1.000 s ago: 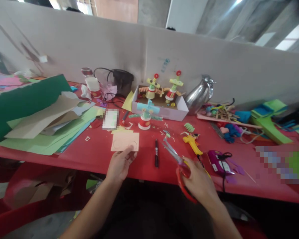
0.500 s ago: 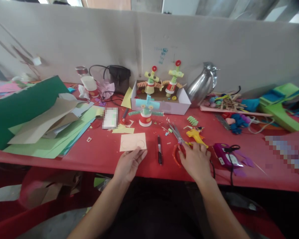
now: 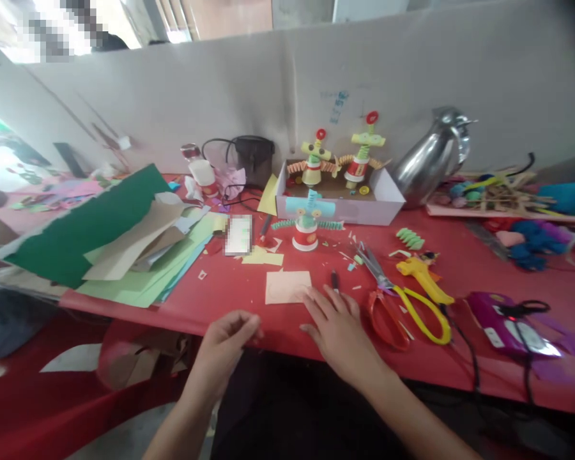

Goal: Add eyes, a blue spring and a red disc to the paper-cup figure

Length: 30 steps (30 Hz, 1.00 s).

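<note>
The pink card (image 3: 288,287) lies flat on the red table (image 3: 460,358), near its front edge, with faint curved lines drawn on it. The right hand (image 3: 338,327) rests palm down just beside it, fingers spread and slack, the fingertips (image 3: 310,294) touching or almost touching the card's right corner; it grasps nothing. Under that hand lies a black marker (image 3: 334,281), only its far end showing. The left hand (image 3: 224,348) hangs at the table's front edge, apart from the card, fingers loosely curled with thumb and forefinger close together (whether they pinch anything I cannot tell). To the right of the right hand lie the scissors (image 3: 388,300), with red and yellow handles, blades pointing away. Beyond them sits a yellow glue gun (image 3: 424,279), and further right a purple tool (image 3: 505,319) with a black cord. Behind the card stands a paper figure (image 3: 307,223) on a red cup, in front of a white box (image 3: 338,201) holding two more. A steel jug (image 3: 429,163) stands right of the box. Paper sheets (image 3: 124,249), green and tan, are piled at the left.
</note>
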Each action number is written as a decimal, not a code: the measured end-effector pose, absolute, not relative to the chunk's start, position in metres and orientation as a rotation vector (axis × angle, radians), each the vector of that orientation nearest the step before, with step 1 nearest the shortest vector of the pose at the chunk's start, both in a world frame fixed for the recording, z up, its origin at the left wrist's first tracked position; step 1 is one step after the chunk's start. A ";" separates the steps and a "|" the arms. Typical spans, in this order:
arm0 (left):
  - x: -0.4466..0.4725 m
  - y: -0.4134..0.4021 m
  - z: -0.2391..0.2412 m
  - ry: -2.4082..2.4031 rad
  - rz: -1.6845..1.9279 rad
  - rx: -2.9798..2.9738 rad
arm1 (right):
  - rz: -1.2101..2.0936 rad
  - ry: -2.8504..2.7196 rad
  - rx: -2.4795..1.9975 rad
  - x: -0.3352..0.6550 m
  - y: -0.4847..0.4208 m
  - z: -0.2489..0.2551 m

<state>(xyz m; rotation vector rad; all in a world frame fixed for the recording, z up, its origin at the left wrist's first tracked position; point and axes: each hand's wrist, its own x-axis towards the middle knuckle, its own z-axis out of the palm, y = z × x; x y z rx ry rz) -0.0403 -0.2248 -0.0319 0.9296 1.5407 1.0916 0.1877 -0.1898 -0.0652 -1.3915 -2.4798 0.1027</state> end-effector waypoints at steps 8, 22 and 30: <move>-0.135 -0.112 -0.025 2.360 1.079 1.520 | -0.084 -2.325 -1.214 0.197 -0.195 -0.070; -0.161 -0.075 -0.031 2.331 1.149 1.381 | -0.076 -2.141 -1.212 0.237 -0.212 -0.070; -0.033 -0.127 -0.029 1.340 1.087 1.380 | -0.253 -2.027 -2.047 0.332 -0.154 -0.064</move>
